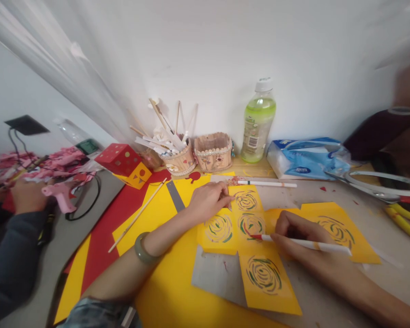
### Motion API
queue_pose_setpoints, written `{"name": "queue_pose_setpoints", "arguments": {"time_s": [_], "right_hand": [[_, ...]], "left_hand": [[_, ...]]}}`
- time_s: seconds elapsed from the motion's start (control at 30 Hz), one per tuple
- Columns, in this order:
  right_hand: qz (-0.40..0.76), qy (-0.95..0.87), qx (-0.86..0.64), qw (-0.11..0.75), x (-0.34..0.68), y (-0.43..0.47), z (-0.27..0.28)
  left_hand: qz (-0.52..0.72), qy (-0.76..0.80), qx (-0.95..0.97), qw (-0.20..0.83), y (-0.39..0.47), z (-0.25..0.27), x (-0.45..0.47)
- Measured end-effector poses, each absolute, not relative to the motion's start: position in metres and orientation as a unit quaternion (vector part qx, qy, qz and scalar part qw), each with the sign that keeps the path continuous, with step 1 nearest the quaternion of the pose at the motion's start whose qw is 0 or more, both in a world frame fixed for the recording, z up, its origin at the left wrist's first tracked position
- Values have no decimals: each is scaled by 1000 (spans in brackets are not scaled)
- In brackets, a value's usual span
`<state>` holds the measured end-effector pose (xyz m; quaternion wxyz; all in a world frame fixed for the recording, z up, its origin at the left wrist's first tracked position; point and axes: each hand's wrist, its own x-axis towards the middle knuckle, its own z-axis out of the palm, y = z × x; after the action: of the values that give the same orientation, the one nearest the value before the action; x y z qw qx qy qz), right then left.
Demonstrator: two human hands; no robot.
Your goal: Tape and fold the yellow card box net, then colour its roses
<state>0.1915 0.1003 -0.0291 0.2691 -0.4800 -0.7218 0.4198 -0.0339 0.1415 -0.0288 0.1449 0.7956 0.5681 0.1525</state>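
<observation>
A yellow card cutout [269, 307] lies spread flat, its panels cut through with swirls of curved slits. My right hand [304, 246] grips a white marker pen [328, 246] whose red tip touches the slits of the middle panel. Some slits there show red and green edges. My left hand [210, 200], with a green bangle [145, 248] on its wrist, rests at the cutout's upper left. Its fingers are curled together against the card, and whatever they may hold is hidden. Another slim white pen [273, 183] lies just above the cutout.
A red and yellow box [123, 164], a basket of sticks [178, 161], a second basket [213, 152], a green drink bottle [258, 123] and a tissue pack [304, 159] line the wall. Scissors [379, 182] lie right. At left are another person's hand [29, 196] and a pink glue gun [61, 196].
</observation>
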Motion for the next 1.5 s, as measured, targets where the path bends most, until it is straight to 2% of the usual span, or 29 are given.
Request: {"name": "queue_pose_setpoints", "arguments": {"time_s": [0.23,0.87,1.5], "right_hand": [[404,-656,-534,348,197,103,-28],[399,-715,-496,289,193,103,-24],[404,-717,-491,285,192,103,-25]], "left_hand": [[143,571,796,142,142,-29,-34],[130,579,793,137,141,-27,-33],[134,575,794,143,141,-28,-33]]}}
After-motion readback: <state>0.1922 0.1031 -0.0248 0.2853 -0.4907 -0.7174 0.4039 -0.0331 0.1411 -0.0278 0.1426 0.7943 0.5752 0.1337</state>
